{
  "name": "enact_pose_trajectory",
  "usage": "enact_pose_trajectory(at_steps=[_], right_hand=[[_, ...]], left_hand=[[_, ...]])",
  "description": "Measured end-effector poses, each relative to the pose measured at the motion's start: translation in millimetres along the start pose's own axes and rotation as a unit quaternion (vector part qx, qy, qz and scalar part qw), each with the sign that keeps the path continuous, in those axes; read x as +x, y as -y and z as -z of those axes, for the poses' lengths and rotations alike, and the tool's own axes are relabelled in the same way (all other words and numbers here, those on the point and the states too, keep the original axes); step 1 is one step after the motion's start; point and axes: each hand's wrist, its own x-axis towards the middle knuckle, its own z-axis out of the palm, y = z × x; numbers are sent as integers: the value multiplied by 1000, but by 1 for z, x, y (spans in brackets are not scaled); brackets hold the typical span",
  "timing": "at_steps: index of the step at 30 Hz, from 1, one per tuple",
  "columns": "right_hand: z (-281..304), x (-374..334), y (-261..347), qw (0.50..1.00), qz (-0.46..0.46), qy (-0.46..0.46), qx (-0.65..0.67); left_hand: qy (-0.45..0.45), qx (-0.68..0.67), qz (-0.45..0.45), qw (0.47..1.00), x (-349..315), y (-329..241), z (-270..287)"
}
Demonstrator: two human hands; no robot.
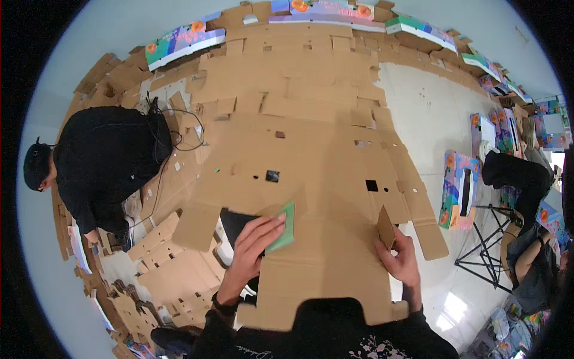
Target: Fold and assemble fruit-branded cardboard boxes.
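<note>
A large flattened cardboard box [323, 239] lies brown side up in front of me, with square and round cut-outs. At its left my left hand [254, 239] holds a small flap [287, 230] whose green printed face shows; its fingers lie together over it and the thumb is hidden. My right hand [400, 257] pinches a brown flap [385, 228] at the right side, and that flap stands tilted up from the sheet. A dark gap shows beside my left fingers.
More flattened cardboard [287, 78] reaches away from me, with printed cartons [185, 42] along the far wall. A person in black [113, 161] bends at the left beside black cables [191, 128]. At the right are a carton [459, 188], a black tripod [487, 251] and other people.
</note>
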Motion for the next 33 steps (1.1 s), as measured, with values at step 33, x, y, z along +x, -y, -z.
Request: enact_pose_trajectory(at_steps=[33], right_hand=[[47, 1, -67, 983, 25, -31, 179]], left_hand=[[71, -161, 312, 934, -68, -8, -30]])
